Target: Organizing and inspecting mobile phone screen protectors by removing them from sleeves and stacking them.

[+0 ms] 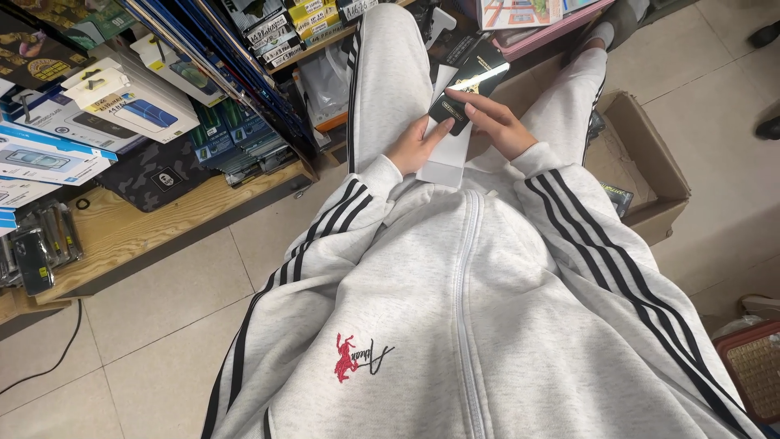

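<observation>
White card, smooth and flat, forms the long slim package (445,154) that both hands clamp over the lap. Left hand (418,145) cups its near left edge from below, thumb laid across the face. Right hand (497,123) comes over from the other side, fingers curled down onto a small glossy black piece (452,114) resting on the package top; whether that piece is a separate item or part of the pack, I cannot tell. Just beyond the fingertips lies a black pack with gold print (479,69), stiff and shiny. Judging by the grip, the handling looks midway: package in hand and upright, nothing set down yet. Outward, soft heathered grey sleeves with black stripes frame the hands. Left of the left hand, a wooden shelf (138,232) carries boxed phone accessories in blue and white. Right of the right hand, an open cardboard box (650,162) sits on the pale tiled floor (171,309).
</observation>
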